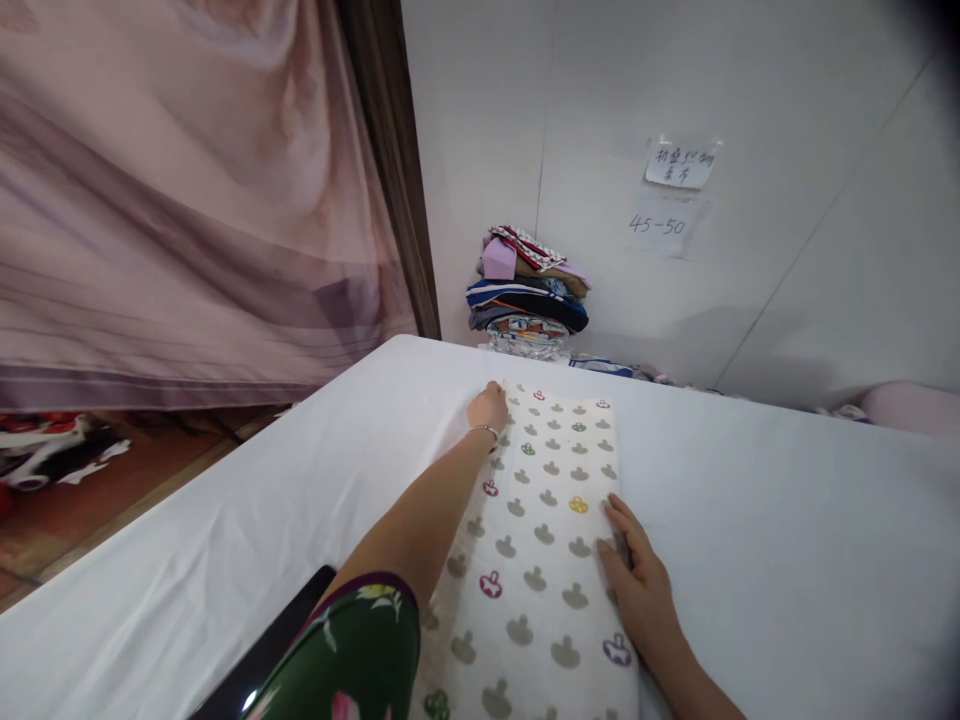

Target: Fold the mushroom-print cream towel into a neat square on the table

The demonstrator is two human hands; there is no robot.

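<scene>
A long folded cloth [551, 545], white with grey and a few coloured mushroom-like shapes, lies lengthwise before me on the white-covered table [765, 560]. My left hand [489, 408] reaches out to its far left corner. The fingers there are curled closed at the corner, and a bracelet circles the wrist. Along the right edge, about midway, rests my right hand [637, 575] with thumb and fingers apart, touching the cloth's edge. My left forearm covers part of the cloth's left edge.
Folded clothes [529, 290] are stacked beyond the table's far edge, against the wall. A dark flat object [274, 640] lies near my left sleeve. A pink curtain [187, 200] hangs at left. Handwritten paper notes [679, 165] are stuck to the wall.
</scene>
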